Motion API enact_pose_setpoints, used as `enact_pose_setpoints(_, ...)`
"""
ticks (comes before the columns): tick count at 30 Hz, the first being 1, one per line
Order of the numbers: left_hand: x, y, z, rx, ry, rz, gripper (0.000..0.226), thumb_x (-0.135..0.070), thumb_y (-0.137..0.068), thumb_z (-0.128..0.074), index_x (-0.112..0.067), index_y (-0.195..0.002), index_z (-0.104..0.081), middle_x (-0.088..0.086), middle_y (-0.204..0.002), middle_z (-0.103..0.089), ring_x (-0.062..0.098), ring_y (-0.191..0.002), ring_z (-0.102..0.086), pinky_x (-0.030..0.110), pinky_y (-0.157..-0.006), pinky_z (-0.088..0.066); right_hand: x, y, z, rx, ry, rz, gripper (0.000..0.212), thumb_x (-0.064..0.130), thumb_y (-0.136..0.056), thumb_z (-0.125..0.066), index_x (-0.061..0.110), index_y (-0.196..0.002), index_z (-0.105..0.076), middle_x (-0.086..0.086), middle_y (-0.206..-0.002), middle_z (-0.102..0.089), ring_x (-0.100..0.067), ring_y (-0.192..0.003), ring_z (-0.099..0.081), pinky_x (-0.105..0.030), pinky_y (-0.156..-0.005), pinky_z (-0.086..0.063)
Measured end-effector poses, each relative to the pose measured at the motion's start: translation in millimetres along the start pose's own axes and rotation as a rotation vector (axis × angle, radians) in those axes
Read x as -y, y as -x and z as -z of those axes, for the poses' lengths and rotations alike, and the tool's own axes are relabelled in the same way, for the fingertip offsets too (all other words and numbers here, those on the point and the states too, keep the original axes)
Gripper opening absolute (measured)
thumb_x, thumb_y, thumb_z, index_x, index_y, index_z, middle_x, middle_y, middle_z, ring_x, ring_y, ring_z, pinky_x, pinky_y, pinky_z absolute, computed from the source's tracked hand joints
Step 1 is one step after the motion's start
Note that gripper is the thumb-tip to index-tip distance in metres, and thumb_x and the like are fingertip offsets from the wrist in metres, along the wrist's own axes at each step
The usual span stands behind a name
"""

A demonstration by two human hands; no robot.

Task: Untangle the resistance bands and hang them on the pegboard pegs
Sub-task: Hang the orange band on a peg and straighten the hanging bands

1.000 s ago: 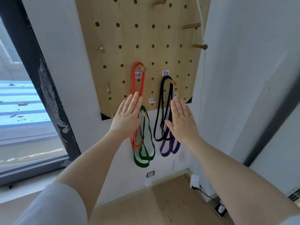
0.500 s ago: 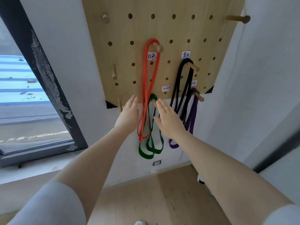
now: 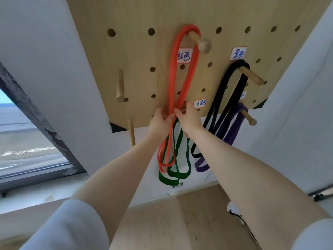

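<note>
Pegboard (image 3: 137, 73): wood, holed, wall-mounted. Red band (image 3: 182, 73) doubled over the top peg (image 3: 200, 41); black band (image 3: 225, 98) on the peg (image 3: 252, 76) to the right; purple band (image 3: 232, 130) on the lowest right peg (image 3: 248, 118). Green band (image 3: 180, 150) hangs low; its peg is hidden, probably behind the hands. Paper labels (image 3: 184, 55) beside pegs.

A dark-framed window (image 3: 36, 112) sits left; perhaps a wall socket (image 3: 177, 184) below.

Your two bare forearms, pale grey-white sleeves.
Your left sleeve (image 3: 72, 226) is pushed up near the elbow, soft plain fabric; your right sleeve (image 3: 313, 235) shows only at the frame corner. Both hands bare.
</note>
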State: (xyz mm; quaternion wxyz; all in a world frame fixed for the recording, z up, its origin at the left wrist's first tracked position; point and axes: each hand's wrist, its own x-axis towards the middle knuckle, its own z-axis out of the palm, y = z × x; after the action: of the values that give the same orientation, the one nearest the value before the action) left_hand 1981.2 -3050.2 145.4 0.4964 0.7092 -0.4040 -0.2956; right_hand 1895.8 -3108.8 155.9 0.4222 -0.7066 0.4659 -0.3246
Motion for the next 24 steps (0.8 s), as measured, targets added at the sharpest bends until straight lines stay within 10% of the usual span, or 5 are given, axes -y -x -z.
enact_pose_setpoints(10, 9.5, 10.2, 1.1, -0.089, 0.031, -0.029, 0.014, -0.021, -0.098, -0.040, -0.017, -0.096, -0.054, 0.001, -0.082, -0.059, 0.014, -0.070, -0.053, 0.030, -0.066, -0.045, -4.1, 0.5, 0.4, 0.019, 0.024, 0.091, 0.020, 0.019, -0.094, -0.051, 0.000, -0.090, -0.057, -0.002, -0.074, -0.053, -0.015, -0.069, -0.050, -0.024, -0.061, -0.040)
enact_pose_setpoints(19, 14.5, 28.4, 14.8, -0.059, -0.029, -0.050, 0.017, -0.020, -0.101, -0.030, -0.016, -0.102, -0.046, 0.008, -0.094, -0.059, 0.020, -0.086, -0.056, 0.031, -0.077, -0.046, -6.4, 11.2, 1.5, 0.088, -0.232, -0.013, 0.007, 0.017, -0.094, -0.052, 0.023, -0.090, -0.049, -0.013, -0.107, -0.064, -0.023, -0.088, -0.062, -0.031, -0.077, -0.052)
enact_pose_setpoints(24, 19.7, 31.6, 14.2, -0.022, -0.150, -0.083, 0.016, -0.018, -0.101, -0.024, -0.012, -0.098, -0.039, 0.000, -0.081, -0.041, 0.010, -0.068, -0.039, 0.023, -0.058, -0.032, -6.1, 11.9, 3.6, 0.065, -0.138, 0.005, 0.009, 0.015, -0.096, -0.047, 0.018, -0.090, -0.054, -0.010, -0.100, -0.064, -0.021, -0.081, -0.060, -0.034, -0.078, -0.052)
